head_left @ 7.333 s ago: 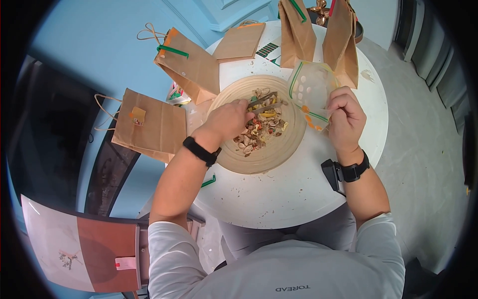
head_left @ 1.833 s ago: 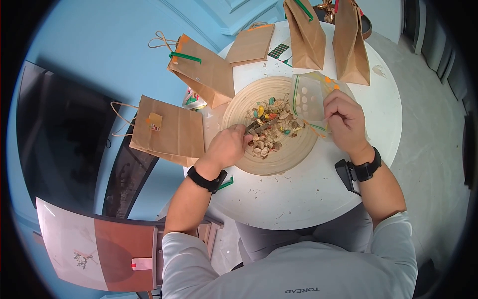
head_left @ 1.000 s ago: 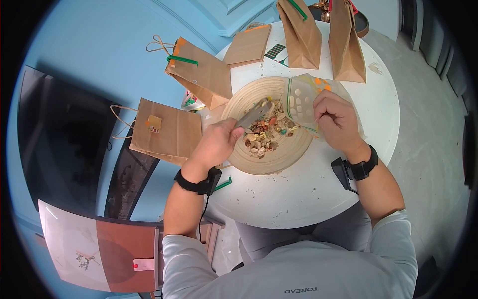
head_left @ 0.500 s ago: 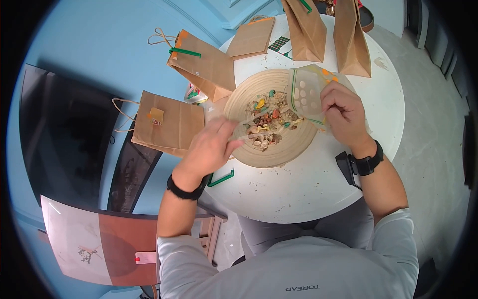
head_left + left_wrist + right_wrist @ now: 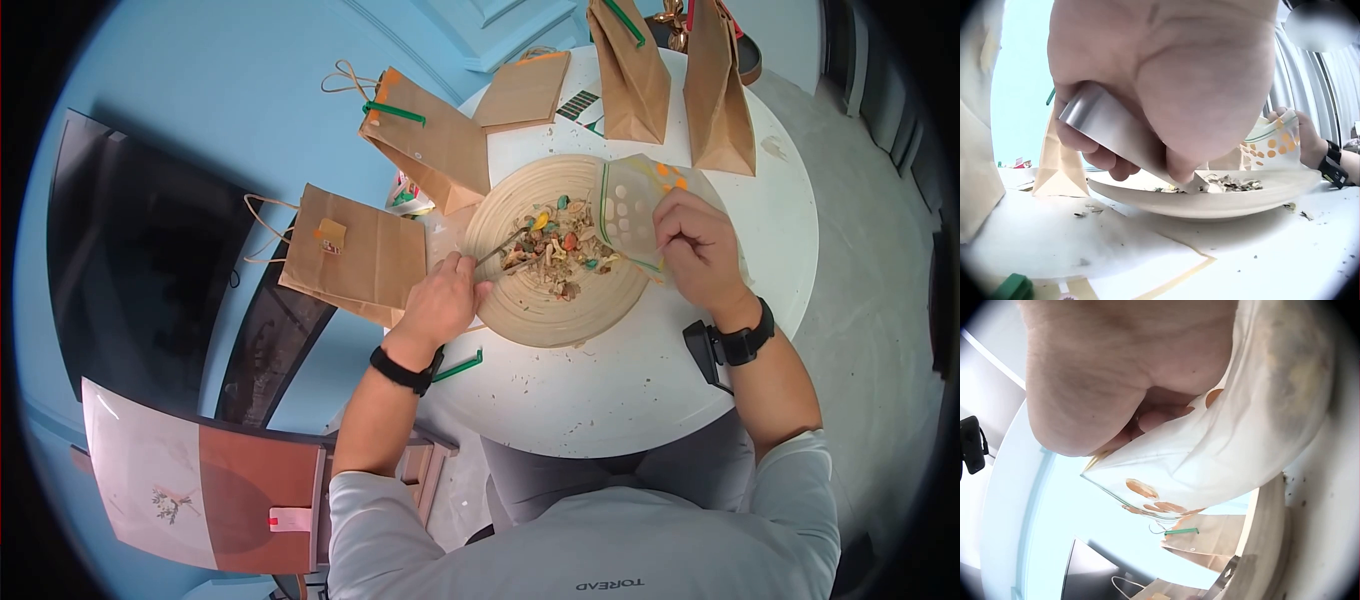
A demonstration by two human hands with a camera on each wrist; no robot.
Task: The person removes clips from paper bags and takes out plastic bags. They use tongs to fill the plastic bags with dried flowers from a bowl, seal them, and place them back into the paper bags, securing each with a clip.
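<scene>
In the head view my left hand (image 5: 440, 300) grips metal tongs (image 5: 497, 247), their arms spread apart and their tips at the left side of a heap of potpourri (image 5: 560, 250). The left wrist view shows the tongs' bent end (image 5: 1110, 122) inside my palm, with thumb and fingers around the arms. The heap of dried, coloured pieces lies on a round pale plate (image 5: 560, 330). My right hand (image 5: 700, 245) pinches the edge of a clear zip bag (image 5: 628, 215) with orange dots, whose mouth overlaps the plate's right side. Dark contents show in the bag's lower part (image 5: 1297, 381).
Brown paper bags stand along the table's left and far sides, including one with a yellow label (image 5: 350, 260) and one with a green clip (image 5: 430, 145). A flat paper bag (image 5: 525, 90) lies behind. A green clip (image 5: 460, 367) and scattered crumbs are on the white table (image 5: 620, 400).
One second ago the tongs were raised near the bag's mouth with their arms together. They have since spread and come back down to the potpourri. The right hand has kept holding the bag.
</scene>
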